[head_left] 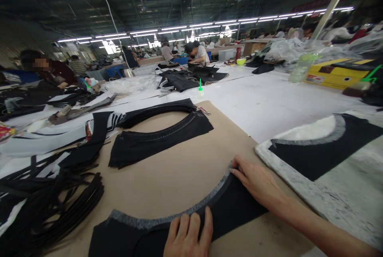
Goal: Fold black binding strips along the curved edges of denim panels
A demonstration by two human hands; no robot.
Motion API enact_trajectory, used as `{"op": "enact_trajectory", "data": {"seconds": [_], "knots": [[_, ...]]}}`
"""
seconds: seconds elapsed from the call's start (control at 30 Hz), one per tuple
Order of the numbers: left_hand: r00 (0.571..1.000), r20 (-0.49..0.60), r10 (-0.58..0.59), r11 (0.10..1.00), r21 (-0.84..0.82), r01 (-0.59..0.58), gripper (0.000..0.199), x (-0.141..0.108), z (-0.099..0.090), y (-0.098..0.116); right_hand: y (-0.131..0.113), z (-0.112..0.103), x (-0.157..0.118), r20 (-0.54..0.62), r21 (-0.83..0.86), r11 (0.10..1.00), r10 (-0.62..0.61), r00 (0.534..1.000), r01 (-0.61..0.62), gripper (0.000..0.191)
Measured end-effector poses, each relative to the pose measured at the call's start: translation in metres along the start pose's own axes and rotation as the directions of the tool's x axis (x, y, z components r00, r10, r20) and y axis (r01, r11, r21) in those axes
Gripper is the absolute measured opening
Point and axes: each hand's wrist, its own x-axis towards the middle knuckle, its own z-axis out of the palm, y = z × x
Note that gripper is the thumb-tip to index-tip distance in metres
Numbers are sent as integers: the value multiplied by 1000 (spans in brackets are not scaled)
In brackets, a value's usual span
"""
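A: What's under the hands?

B: A black cloth panel (230, 205), matte and smooth, cut with a long hollow curve along its far side. A fuzzy, speckled grey band (191, 211) follows that curve.

A: And where does the panel lie?

B: On a flat tan sheet (149, 187), right beneath both hands. The left hand (188, 235) rests on the near part of it, just below the band, with its fingers side by side and the thumb a little apart, pressing down on the cloth.

A: The right one?

B: The right hand (257, 179) is at the panel's right end, thumb and forefinger pinching the tip of the curved edge where the band finishes. Its other fingers are mostly hidden.

A: Any similar shapes nearby?

B: Beyond the panel, well apart from the hands, sits a layered pile of black curved pieces (161, 139), with small snips (204, 110) just beside its far right end. To the right, a grey-and-white marbled slab (344, 205) carries another black piece (320, 155), also edged in grey along its curve.

A: And left?

B: A loose, looping tangle of narrow black strips (85, 207).
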Motion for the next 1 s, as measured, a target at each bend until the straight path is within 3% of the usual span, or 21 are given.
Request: {"op": "enact_trajectory", "data": {"seconds": [0.13, 0.2, 0.3, 0.37, 0.53, 0.67, 0.77, 0.87, 0.93, 1.0], "knots": [[998, 65, -8, 1000, -28, 9, 33, 1, -6, 0, 1, -3, -5, -30, -21, 999, -42, 999, 41, 19], [995, 99, -16, 999, -37, 20, 35, 2, -9, 1, -4, -5, -11, -83, 18, 988, -153, 985, 155, 24], [988, 153, -27, 997, -61, 36, 38, 3, -11, 2, -12, -4, -22, -102, 113, 907, -395, 913, 405, 26], [984, 178, -31, 995, -84, 46, 38, 5, -14, 2, -13, 2, -28, -78, 141, 863, -479, 874, 486, 25], [978, 205, -37, 986, -151, 69, 37, 8, -24, 1, 12, 21, -36, -132, 136, 857, -482, 866, 498, 26], [977, 192, -91, 980, -156, 122, 37, 6, -24, 3, 23, 43, -34, -254, 96, 809, -543, 800, 580, 28], [966, 196, -167, 936, -277, 218, 33, -1, -27, 1, -2, 55, -36, -219, 127, 714, -657, 721, 689, 38], [927, 173, -334, 828, -416, 376, 25, -11, -40, -11, -43, 56, -41, -129, 192, 606, -765, 632, 772, 44], [876, 118, -468, 787, -394, 474, 26, -20, -51, -27, -64, 54, -43, -101, 203, 600, -773, 626, 774, 43], [796, 160, -584, 732, -319, 602, 29, -28, -61, -45, -76, 53, -43, -91, 184, 623, -759, 645, 760, 44]]}}
